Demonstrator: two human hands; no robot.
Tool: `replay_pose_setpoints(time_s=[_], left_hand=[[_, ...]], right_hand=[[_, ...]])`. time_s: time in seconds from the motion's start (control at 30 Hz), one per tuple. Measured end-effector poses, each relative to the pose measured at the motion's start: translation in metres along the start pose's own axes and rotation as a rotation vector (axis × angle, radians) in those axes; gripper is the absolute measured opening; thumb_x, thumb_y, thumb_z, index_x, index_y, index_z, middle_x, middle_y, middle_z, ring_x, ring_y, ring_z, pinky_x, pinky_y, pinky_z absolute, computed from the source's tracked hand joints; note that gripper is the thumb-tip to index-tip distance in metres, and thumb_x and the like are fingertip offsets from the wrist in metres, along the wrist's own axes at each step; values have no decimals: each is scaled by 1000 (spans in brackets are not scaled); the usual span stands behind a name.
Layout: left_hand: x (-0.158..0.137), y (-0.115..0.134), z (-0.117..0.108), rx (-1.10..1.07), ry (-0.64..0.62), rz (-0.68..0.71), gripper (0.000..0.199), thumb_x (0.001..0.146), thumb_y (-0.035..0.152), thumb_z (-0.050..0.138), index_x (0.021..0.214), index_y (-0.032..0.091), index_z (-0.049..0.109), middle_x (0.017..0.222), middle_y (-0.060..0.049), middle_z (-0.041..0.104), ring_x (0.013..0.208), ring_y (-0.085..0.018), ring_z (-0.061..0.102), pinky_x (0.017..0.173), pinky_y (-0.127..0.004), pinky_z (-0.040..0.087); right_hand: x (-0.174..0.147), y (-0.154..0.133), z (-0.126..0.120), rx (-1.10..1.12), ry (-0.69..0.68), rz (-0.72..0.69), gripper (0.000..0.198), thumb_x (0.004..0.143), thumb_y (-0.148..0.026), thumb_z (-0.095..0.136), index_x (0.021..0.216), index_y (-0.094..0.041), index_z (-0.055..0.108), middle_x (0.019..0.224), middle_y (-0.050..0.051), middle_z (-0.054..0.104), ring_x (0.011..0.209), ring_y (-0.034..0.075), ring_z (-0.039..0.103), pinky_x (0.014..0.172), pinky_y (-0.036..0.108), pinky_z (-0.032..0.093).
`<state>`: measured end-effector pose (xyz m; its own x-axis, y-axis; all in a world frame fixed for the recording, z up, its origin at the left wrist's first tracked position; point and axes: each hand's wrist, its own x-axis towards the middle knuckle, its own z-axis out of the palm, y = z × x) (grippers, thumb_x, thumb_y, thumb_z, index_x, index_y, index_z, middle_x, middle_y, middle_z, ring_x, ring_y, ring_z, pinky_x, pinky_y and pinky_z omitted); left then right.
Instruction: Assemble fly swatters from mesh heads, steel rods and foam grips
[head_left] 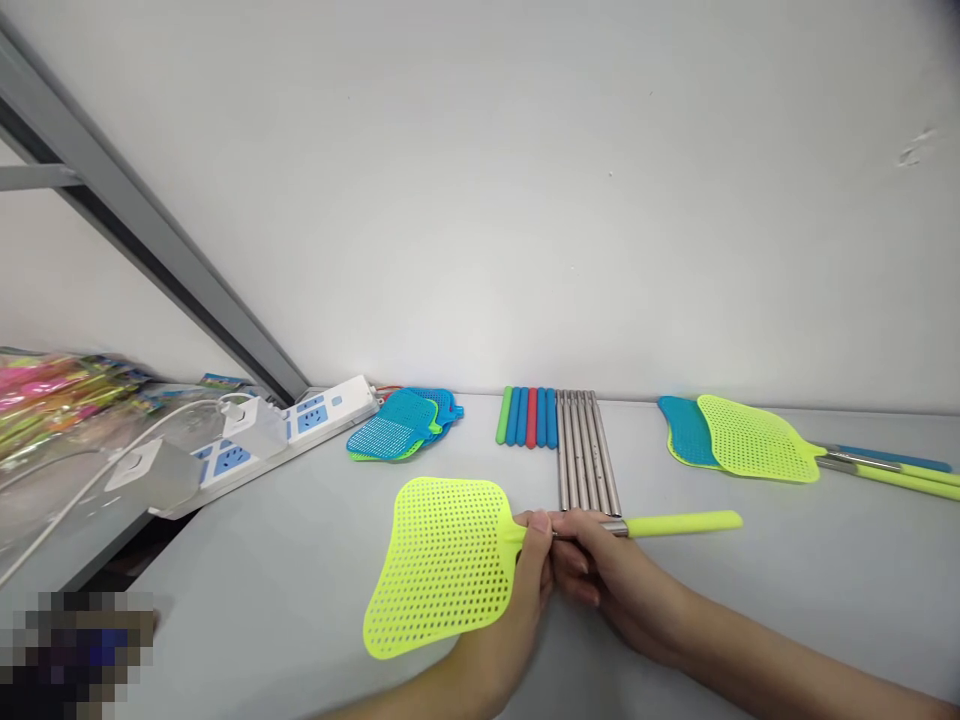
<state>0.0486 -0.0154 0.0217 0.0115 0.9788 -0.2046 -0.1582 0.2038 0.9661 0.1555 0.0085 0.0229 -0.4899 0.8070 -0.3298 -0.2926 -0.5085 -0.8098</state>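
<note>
Both hands [529,572] [609,558] curled; grasping yellow swatter [444,565]; left near neck [516,532]; right on shaft [617,528]

One handheld swatter [442,565], two hands [611,565], six loose grips [532,418]: four blue, one red, one green.

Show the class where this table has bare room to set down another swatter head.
One bare tabletop patch lies between the power strip and the held fly swatter; another lies between the right forearm and the assembled swatters. A narrower gap separates the metal tubes from those swatters. It is crowded where coloured handles and tubes lie side by side.
</note>
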Motion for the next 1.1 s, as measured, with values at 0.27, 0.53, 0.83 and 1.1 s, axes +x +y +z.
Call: replay_pose_setpoints(time_s=[0.27,0.53,0.83,1.1], left_hand=[[1,-2,1,63,-60,0,48,83,46,40,44,18,34,40,5,33,41,-8,30,48,-21,31],[0,1,0,146,-88,3,49,86,42,35,44,19,30,38,5,30,39,-7,29,47,-22,30],[0,-1,0,37,-111,-35,47,85,42,39,46,19,29,39,6,28,39,-7,27,44,-23,27],[1,0,0,41,-124,-30,47,85,42,39,46,18,29,39,6,28,38,-6,27,44,-23,27]], right_hand=[[-10,5,-4,133,29,100,39,82,-33,39,47,-18,32,41,-7,25,41,7,25,45,21,23],[-15,2,-9,132,77,98,38,81,-33,43,49,-18,32,43,-7,23,40,7,21,42,21,20],[-20,-1,-13,109,107,116,37,81,-35,44,49,-18,32,44,-8,23,41,7,19,43,22,20],[-22,-2,-15,88,137,123,39,80,-35,45,48,-19,31,42,-8,22,40,7,19,43,24,18]])
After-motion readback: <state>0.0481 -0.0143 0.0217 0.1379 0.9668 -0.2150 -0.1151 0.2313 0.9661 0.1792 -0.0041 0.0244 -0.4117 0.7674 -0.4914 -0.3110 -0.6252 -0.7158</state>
